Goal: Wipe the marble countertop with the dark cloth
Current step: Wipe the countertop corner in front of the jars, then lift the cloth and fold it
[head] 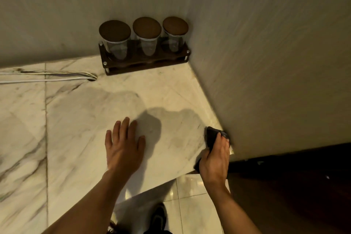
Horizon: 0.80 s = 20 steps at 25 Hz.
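Right hand (215, 159) grip pinching dark cloth (211, 136) on marble countertop (76, 119) by wall; left hand (123, 148) spread flat.

Both forearms bare, no sleeves; left hand (124, 147) and right hand (215, 159) ungloved; dark shoe (158, 216) with pale streaks, bottom centre of frame.

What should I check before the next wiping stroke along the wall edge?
1. Dark cloth held in the right hand: ok, grip closed around it.
2. Cloth on the white veined marble countertop: ok, at the right wall edge.
3. Left hand braced: ok, flat on the marble, open.
4. Path toward the corner: not ok, dark wooden rack of three lidded glass jars stands there.
5. White cables on the marble at left: ok, apart from both hands.
6. Surface already clean: cannot tell.
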Available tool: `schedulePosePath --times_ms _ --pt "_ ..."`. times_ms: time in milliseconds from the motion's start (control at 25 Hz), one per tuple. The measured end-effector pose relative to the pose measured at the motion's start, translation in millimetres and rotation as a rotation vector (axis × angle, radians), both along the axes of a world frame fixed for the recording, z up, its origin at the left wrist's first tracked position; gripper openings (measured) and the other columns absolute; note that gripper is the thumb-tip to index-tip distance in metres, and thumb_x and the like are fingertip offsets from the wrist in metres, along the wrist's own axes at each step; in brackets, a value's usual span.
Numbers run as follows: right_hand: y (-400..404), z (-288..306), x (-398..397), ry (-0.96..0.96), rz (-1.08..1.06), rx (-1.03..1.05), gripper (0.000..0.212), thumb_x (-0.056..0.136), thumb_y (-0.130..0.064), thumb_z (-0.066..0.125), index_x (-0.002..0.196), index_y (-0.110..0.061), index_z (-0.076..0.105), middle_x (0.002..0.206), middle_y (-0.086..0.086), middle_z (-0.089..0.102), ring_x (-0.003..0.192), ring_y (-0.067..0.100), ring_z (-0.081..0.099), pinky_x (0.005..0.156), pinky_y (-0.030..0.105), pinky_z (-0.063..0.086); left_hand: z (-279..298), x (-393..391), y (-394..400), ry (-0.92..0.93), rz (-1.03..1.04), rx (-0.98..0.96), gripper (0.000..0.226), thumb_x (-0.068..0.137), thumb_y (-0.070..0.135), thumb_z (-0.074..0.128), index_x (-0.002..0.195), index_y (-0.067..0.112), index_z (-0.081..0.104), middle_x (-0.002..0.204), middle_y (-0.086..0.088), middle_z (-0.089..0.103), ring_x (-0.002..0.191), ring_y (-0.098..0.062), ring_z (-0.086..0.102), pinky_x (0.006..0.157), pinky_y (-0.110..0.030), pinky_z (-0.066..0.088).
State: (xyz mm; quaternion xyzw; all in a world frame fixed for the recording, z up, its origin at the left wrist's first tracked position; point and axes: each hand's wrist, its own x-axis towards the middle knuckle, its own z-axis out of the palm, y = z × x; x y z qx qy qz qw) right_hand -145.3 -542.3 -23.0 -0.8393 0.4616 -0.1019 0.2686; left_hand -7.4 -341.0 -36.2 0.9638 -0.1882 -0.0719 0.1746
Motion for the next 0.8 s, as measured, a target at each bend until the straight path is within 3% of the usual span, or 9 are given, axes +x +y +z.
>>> schedulePosePath --times_ms 120,240,320,400,480,560,640,720,800 --pt "7.7 0.7 -18.1 -0.042 -0.058 0.032 0.062 0.095 -0.003 0.046 0.151 -0.009 0.021 0.159 0.013 0.019 0.147 0.025 0.006 0.117 0.034 0.004 10.6 7.2 9.3 0.095 -0.035 -0.066 0.058 0.095 0.044 0.037 0.146 0.018 0.033 0.156 -0.008 0.028 0.144 -0.029 0.018 0.118 -0.047 0.008" --pt "8.5 3.9 -38.0 -0.14 -0.157 0.183 0.059 0.098 -0.005 0.044 0.151 -0.017 0.021 0.159 0.009 0.02 0.146 0.027 0.017 0.117 0.04 0.016 30.6 10.0 31.5 0.054 -0.128 -0.096 0.058 0.092 0.035 0.041 0.143 0.007 0.038 0.151 -0.017 0.037 0.138 -0.035 0.032 0.115 -0.046 0.024" --pt "11.5 13.5 -51.9 -0.306 -0.314 0.471 0.054 0.101 -0.011 0.041 0.149 -0.029 0.027 0.153 0.007 0.034 0.134 0.029 0.038 0.108 0.044 0.036 48.1 2.9 40.6 0.027 -0.137 -0.125 0.061 0.089 0.036 0.04 0.142 0.004 0.04 0.148 -0.018 0.04 0.137 -0.037 0.036 0.113 -0.046 0.027" --pt "13.8 30.6 -67.3 -0.534 -0.501 0.848 0.045 0.101 -0.013 0.041 0.141 -0.032 0.043 0.134 0.008 0.055 0.11 0.026 0.058 0.081 0.035 0.051 65.5 -13.0 40.5 0.079 -0.125 -0.191 0.062 0.091 0.038 0.041 0.144 0.008 0.036 0.15 -0.015 0.038 0.137 -0.033 0.035 0.113 -0.043 0.028" --pt "18.4 48.6 -84.1 -0.709 -0.658 1.252 0.035 0.095 -0.016 0.049 0.126 -0.03 0.059 0.114 0.012 0.067 0.092 0.028 0.068 0.059 0.034 0.056 78.5 -34.9 31.9 0.153 -0.116 -0.275 0.058 0.094 0.036 0.047 0.146 0.013 0.033 0.151 -0.009 0.038 0.135 -0.027 0.038 0.112 -0.037 0.03" --pt "31.3 64.9 -98.9 -0.767 -0.671 1.55 0.035 0.085 -0.019 0.062 0.119 -0.018 0.065 0.108 0.021 0.07 0.087 0.037 0.071 0.052 0.038 0.058 88.0 -54.7 17.4 0.281 -0.091 -0.383 0.054 0.095 0.035 0.049 0.145 0.018 0.035 0.148 -0.003 0.042 0.13 -0.019 0.044 0.108 -0.03 0.033" --pt "52.2 74.9 -110.1 -0.792 -0.553 1.566 0.05 0.073 -0.009 0.077 0.121 -0.007 0.062 0.112 0.023 0.068 0.091 0.034 0.071 0.057 0.038 0.059 99.1 -67.0 2.4 0.498 -0.067 -0.453 0.047 0.096 0.035 0.048 0.14 0.019 0.042 0.141 -0.001 0.049 0.12 -0.013 0.05 0.1 -0.021 0.037" --pt "70.5 82.6 -107.7 -0.795 -0.464 1.52 0.079 0.061 -0.002 0.084 0.132 -0.005 0.051 0.124 0.015 0.062 0.103 0.029 0.066 0.074 0.037 0.058 111.5 -68.1 -3.5 0.731 -0.097 -0.527 0.031 0.096 0.032 0.048 0.122 0.015 0.053 0.123 -0.004 0.057 0.103 -0.011 0.052 0.088 -0.016 0.04" --pt "88.4 83.0 -94.2 -0.688 -0.421 1.63 0.085 0.057 -0.018 0.086 0.135 -0.012 0.051 0.13 0.019 0.056 0.113 0.039 0.059 0.089 0.051 0.05 127.2 -62.5 4.4 0.91 -0.105 -0.589 0.024 0.095 0.036 0.048 0.098 0.014 0.056 0.101 -0.006 0.057 0.09 -0.016 0.051 0.084 -0.027 0.042"
